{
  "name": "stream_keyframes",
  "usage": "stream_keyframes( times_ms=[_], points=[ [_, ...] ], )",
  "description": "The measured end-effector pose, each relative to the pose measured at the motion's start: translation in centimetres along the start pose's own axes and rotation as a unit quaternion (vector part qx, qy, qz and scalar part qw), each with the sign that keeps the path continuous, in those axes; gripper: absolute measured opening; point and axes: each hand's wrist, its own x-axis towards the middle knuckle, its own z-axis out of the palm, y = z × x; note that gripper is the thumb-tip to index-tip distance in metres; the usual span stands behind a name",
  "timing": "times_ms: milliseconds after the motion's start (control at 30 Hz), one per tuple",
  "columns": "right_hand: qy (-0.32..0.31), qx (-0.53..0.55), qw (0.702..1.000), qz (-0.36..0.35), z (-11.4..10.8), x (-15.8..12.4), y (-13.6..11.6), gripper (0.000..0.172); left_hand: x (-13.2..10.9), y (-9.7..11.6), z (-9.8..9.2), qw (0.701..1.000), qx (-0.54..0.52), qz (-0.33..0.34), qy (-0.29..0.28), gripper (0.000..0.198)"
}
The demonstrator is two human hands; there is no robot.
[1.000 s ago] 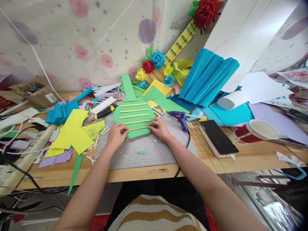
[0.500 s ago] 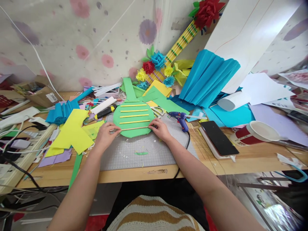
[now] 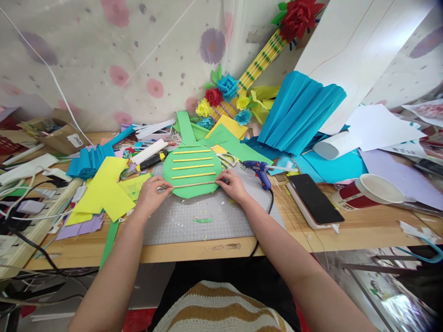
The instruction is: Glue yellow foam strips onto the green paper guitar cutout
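My left hand [image 3: 154, 191] and my right hand [image 3: 231, 185] pinch the two ends of a thin tan stick [image 3: 194, 185]. It lies level across the lower part of a round green cutout [image 3: 192, 165] with a long neck, resembling a guitar or banjo shape. Whether the stick touches the green surface I cannot tell. Above it, several yellow strips [image 3: 193, 166] run side by side across the cutout. Beneath everything is a grey cutting mat [image 3: 207, 228] dotted with small scraps. Scissors [image 3: 228, 160] lie at the cutout's right edge, and a blue glue gun [image 3: 259, 171] is farther right.
A black phone [image 3: 315, 198] and a paper cup [image 3: 368, 191] stand at right. On the left are yellow sheets [image 3: 102, 186], a utility knife [image 3: 152, 161] and a power strip [image 3: 57, 214] with cables. Behind, a flower-covered paper guitar [image 3: 258, 67] leans near blue crepe paper [image 3: 299, 113].
Almost nothing differs. Both hands keep their pinch on the stick, and it stays at nearly the same place across the green cutout.
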Motion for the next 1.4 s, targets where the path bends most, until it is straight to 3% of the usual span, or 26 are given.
stream_keyframes(
  times_ms=[433, 700, 1100, 1400],
  points=[
    [0.021, 0.044, 0.999, 0.022, 0.0, 0.0, 0.5, 0.007, 0.1, 0.1, 0.0, 0.998, -0.022, -0.05, -0.03, 0.013],
    [0.013, 0.048, 0.998, 0.036, 0.0, -0.1, 0.4, 0.009, -0.6, 0.0, 0.1, 0.993, -0.063, -0.096, 0.026, 0.016],
    [0.019, 0.042, 0.999, 0.025, -0.1, -0.1, 0.2, 0.009, -1.1, -1.9, 1.8, 0.988, -0.125, -0.071, 0.053, 0.017],
    [0.027, 0.035, 0.999, 0.017, 0.1, -0.2, 0.3, 0.01, -1.2, -1.4, 1.4, 0.993, -0.097, -0.051, 0.042, 0.015]
  ],
)
